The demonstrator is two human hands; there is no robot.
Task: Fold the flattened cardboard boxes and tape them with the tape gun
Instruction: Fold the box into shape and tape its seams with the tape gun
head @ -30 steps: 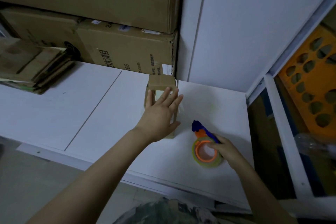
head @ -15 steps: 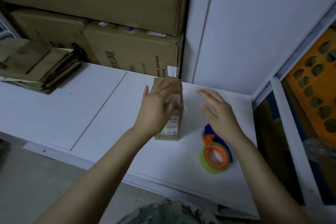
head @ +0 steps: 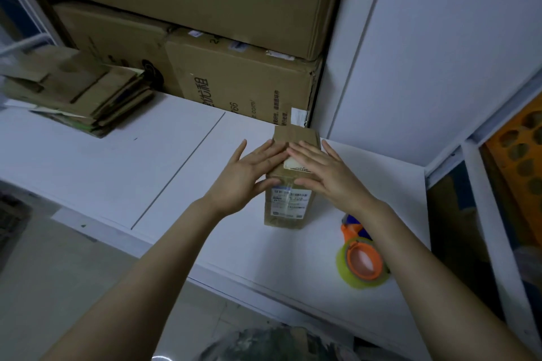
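The fingers (head: pixel 271 152) of the left hand (head: pixel 249 177) and those of the right hand (head: pixel 328 177) lie nearly straight and spread, flat on the top of the small cardboard box (head: pixel 289 205). Their tips almost meet over its middle. Neither hand curls round anything; both only press down. The box stands upright at centre frame on the white table (head: pixel 117 170), with a shipping label on its near face. The tape gun (head: pixel 362 261) lies at lower right, apart from the box and partly behind the right forearm, with nobody holding it. I'd say this box is folded up and its top flaps are being pressed shut or smoothed. Whether it is fully taped I cannot tell. A stack of flattened boxes (head: pixel 79 94) at upper left remains to be done.
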